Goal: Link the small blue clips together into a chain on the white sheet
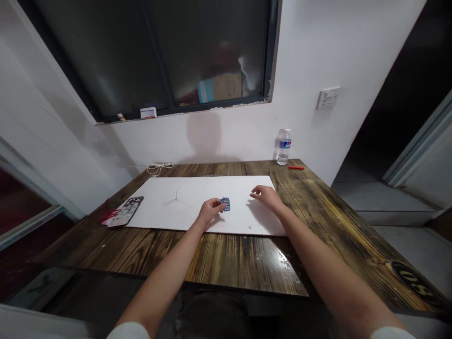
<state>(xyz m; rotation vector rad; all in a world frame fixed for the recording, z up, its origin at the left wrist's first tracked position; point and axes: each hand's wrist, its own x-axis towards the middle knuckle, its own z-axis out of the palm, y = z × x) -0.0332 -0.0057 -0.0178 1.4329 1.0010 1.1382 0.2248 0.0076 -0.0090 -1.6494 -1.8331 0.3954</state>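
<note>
Fingers [219,205] of the left hand [210,210] curl loosely at a small blue object [225,204] near the middle of a white board [243,221], their hold unclear. The right hand [268,197], half-open and empty, is nearby. A smartphone [125,211] lies aside, off the board's left edge; a water bottle [284,147] stands back at the table's [212,254] far edge.

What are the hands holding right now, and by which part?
The right hand holds nothing. The left hand sits against the edge of a small blue object; I can't tell if it's held.
</note>
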